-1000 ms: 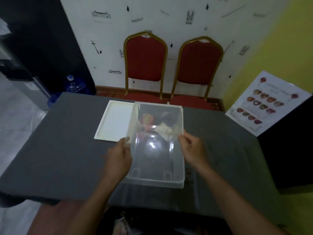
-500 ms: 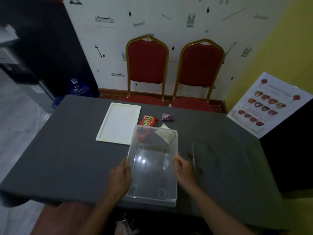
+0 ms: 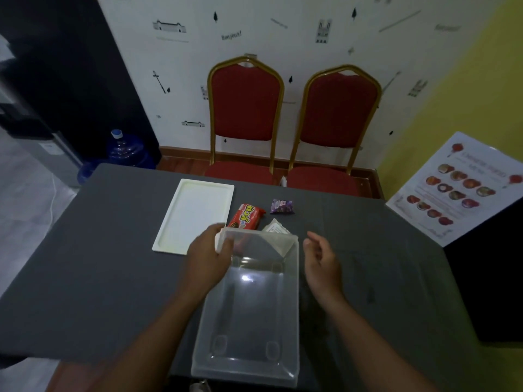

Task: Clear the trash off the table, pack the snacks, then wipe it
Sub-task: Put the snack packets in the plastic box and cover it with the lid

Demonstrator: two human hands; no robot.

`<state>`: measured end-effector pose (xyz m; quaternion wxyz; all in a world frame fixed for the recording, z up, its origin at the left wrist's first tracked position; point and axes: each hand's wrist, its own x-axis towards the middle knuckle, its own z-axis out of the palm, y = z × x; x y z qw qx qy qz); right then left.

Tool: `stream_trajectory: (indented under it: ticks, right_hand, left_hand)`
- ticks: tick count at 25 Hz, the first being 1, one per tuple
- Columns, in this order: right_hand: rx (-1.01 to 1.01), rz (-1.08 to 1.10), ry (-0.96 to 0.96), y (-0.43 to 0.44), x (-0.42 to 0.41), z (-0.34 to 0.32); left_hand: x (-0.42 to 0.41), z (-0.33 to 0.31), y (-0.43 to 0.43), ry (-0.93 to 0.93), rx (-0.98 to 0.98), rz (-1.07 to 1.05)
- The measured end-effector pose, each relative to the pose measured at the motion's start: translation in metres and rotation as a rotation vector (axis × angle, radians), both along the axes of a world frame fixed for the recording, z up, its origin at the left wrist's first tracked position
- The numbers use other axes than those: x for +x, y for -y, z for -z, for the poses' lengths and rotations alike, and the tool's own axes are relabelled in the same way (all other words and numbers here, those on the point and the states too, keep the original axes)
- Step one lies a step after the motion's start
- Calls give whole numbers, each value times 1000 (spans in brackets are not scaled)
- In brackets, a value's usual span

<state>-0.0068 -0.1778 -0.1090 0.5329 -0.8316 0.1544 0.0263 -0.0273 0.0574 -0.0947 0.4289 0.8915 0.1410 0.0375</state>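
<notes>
A clear plastic box (image 3: 252, 304) lies empty on the grey table (image 3: 99, 264) at the near edge. My left hand (image 3: 208, 256) grips the box's far left corner. My right hand (image 3: 321, 260) hovers open just right of the box, not touching it. Behind the box lie a red snack pack (image 3: 246, 217), a purple snack pack (image 3: 281, 206) and a whitish sachet (image 3: 276, 228). The box's white lid (image 3: 195, 215) rests flat to the left of the snacks.
Two red chairs (image 3: 246, 108) with gold frames stand behind the table against the wall. A menu poster (image 3: 458, 188) leans at the right. A blue water jug (image 3: 126, 148) sits on the floor at the back left.
The box came down from a tilted hold to lie flat at the table's near edge, baring the snacks behind it. My right hand let go of it and opened.
</notes>
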Motion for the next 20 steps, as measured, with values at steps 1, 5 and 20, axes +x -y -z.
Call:
stream_trajectory:
  ticks: [1, 5, 20]
  right_hand:
    - [-9, -6, 13, -1, 19, -3]
    - [-114, -108, -42, -6, 90, 2]
    - [-559, -405, 10, -6, 194, 100]
  left_hand:
    - [25, -3, 4, -9, 34, 40]
    - [117, 20, 22, -190, 187, 189]
    - [179, 90, 17, -316, 357, 269]
